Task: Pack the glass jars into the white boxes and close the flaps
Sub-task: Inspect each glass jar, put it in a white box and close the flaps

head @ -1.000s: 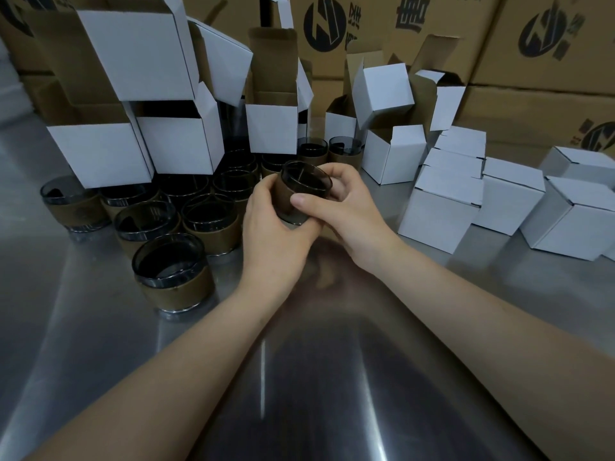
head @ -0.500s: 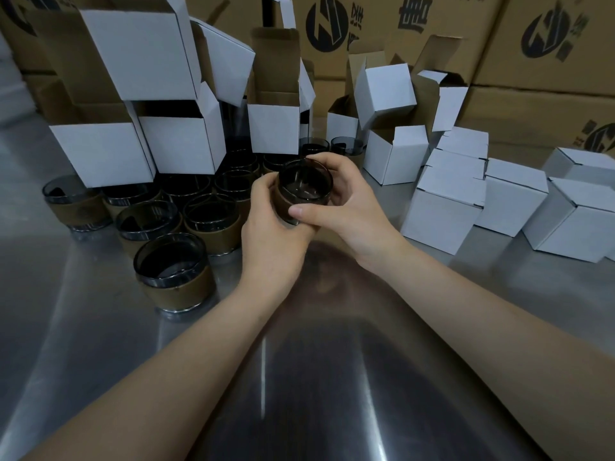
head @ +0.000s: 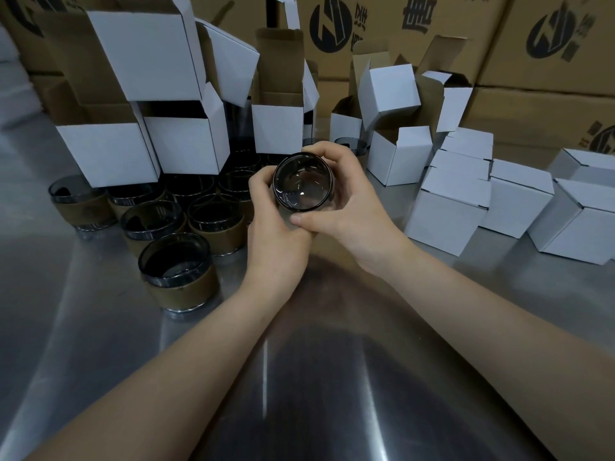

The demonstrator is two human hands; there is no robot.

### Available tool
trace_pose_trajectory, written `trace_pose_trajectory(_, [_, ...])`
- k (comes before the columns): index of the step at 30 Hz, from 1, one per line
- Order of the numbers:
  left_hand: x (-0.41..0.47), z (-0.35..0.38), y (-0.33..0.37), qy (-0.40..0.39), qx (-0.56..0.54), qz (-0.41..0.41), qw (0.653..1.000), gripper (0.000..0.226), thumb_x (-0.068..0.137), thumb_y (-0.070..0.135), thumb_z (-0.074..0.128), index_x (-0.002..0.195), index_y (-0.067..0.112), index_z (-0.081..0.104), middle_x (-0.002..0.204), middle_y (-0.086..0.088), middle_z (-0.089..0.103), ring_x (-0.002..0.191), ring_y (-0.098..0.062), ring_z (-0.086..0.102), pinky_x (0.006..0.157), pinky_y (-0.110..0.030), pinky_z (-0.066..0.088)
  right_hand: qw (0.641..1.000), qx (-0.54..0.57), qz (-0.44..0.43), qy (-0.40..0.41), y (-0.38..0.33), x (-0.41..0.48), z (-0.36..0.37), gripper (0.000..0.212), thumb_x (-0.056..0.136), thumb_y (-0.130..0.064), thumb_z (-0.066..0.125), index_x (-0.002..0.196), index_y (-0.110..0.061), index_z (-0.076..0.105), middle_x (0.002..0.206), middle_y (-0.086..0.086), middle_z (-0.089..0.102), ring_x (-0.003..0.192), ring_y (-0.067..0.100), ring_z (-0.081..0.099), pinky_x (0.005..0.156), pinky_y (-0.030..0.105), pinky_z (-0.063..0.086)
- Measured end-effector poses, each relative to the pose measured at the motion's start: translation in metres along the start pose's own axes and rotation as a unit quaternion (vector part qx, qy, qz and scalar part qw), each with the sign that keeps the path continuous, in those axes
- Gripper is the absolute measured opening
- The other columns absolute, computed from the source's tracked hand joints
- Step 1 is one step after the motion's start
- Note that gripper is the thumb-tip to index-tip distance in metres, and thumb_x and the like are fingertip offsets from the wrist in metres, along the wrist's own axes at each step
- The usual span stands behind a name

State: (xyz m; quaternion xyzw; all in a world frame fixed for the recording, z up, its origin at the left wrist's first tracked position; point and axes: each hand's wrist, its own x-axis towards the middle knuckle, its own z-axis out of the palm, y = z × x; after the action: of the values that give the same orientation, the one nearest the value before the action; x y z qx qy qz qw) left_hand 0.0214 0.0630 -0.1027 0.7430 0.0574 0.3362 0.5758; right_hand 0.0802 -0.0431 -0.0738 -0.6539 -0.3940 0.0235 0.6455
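The left grip (head: 274, 234) and right grip (head: 349, 207) both curl closed round one dark glass jar (head: 302, 183). It is held between them above the desk (head: 100, 327), tipped mouth toward the camera, with the right thumb beneath it.

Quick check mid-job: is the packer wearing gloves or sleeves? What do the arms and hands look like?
No gloves: the left hand and right hand are bare. No ring, watch or band shows on the fingers and wrists in view. The left forearm and right forearm are bare too, with no sleeve before the frame edge.
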Motion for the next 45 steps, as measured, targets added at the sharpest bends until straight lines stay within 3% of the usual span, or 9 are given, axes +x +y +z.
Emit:
trace_pose_trajectory(11, [-0.003,0.001,0.008,0.007,-0.018,-0.005,1.000,0.063,0.072,0.015,0.076,0.123,0.032,0.042,0.104,0.033,0.060,0.103,0.006,0.059,0.089,-0.023,0.051,1.000,0.013,0.012,-0.005,-0.002,0.001,-0.007,0.067,0.069,-0.002,0.079,0.121,-0.035,0.053,0.121,-0.010,0.058,0.116,0.002,0.055,0.093,0.019,0.048])
trace_pose_trajectory(17, [-0.004,0.000,0.013,0.000,-0.016,-0.009,1.000,0.086,0.066,0.022,0.080,0.139,0.030,0.034,0.127,0.010,0.049,0.128,-0.015,0.046,0.106,-0.041,0.045,0.997,-0.021,0.066,-0.035,-0.002,0.004,-0.014,0.070,0.068,-0.018,0.080,0.132,-0.032,0.055,0.133,0.000,0.052,0.122,0.013,0.053,0.102,0.034,0.050])
trace_pose_trajectory(21, [-0.005,-0.001,0.017,-0.032,-0.031,-0.001,0.999,0.093,0.071,0.009,0.082,0.144,0.036,0.032,0.120,0.018,0.050,0.117,-0.003,0.055,0.097,-0.032,0.053,0.994,-0.020,0.085,-0.058,0.000,0.004,-0.019,0.077,0.071,-0.021,0.080,0.139,-0.036,0.047,0.136,-0.004,0.051,0.123,0.010,0.053,0.100,0.028,0.050])
trace_pose_trajectory(24, [-0.003,-0.001,0.017,-0.057,-0.039,-0.008,0.998,0.085,0.072,0.008,0.081,0.141,0.036,0.040,0.130,0.005,0.048,0.120,-0.008,0.054,0.098,-0.031,0.052,0.994,-0.012,0.093,-0.051,0.002,0.004,-0.022,0.080,0.070,-0.018,0.082,0.138,-0.032,0.042,0.126,0.003,0.057,0.114,0.012,0.061,0.096,0.032,0.053])
trace_pose_trajectory(27, [-0.002,-0.002,0.018,-0.066,-0.026,-0.017,0.997,0.076,0.072,0.011,0.081,0.137,0.033,0.049,0.133,0.000,0.045,0.115,-0.003,0.052,0.095,-0.024,0.051,0.991,0.002,0.122,-0.058,0.003,0.005,-0.024,0.071,0.068,-0.018,0.082,0.127,-0.025,0.044,0.121,0.007,0.061,0.111,0.017,0.064,0.095,0.042,0.054])
trace_pose_trajectory(31, [-0.003,-0.002,0.016,-0.068,-0.045,-0.027,0.996,0.069,0.069,0.011,0.085,0.123,0.026,0.045,0.127,-0.008,0.050,0.117,-0.019,0.055,0.096,-0.041,0.053,0.985,0.033,0.150,-0.077,0.004,0.004,-0.026,0.043,0.078,-0.023,0.074,0.118,-0.017,0.059,0.120,0.010,0.063,0.112,0.025,0.064,0.096,0.049,0.053])
trace_pose_trajectory(37, [-0.005,0.001,0.012,-0.033,-0.032,-0.017,0.999,0.069,0.063,0.017,0.090,0.107,0.029,0.037,0.112,0.005,0.052,0.105,-0.005,0.056,0.082,-0.013,0.049,0.962,0.104,0.254,-0.008,0.001,0.012,-0.032,0.046,0.093,-0.054,0.049,0.124,-0.021,0.061,0.120,0.007,0.067,0.111,0.021,0.064,0.090,0.037,0.055])
trace_pose_trajectory(42, [-0.004,0.000,0.013,0.007,-0.031,-0.004,0.999,0.066,0.062,0.023,0.090,0.104,0.028,0.039,0.106,0.010,0.052,0.093,0.014,0.053,0.077,-0.004,0.043,0.929,0.172,0.326,-0.039,0.002,0.012,-0.034,0.066,0.097,-0.060,0.035,0.131,-0.008,0.056,0.123,0.018,0.065,0.110,0.034,0.066,0.093,0.053,0.053])
trace_pose_trajectory(45, [-0.004,0.000,0.014,0.011,-0.018,-0.004,1.000,0.064,0.062,0.029,0.090,0.100,0.032,0.039,0.106,0.011,0.052,0.095,0.011,0.053,0.077,-0.003,0.042,0.935,0.173,0.310,-0.007,0.003,0.013,-0.033,0.066,0.097,-0.059,0.036,0.125,-0.005,0.062,0.119,0.017,0.068,0.108,0.032,0.067,0.091,0.052,0.055])
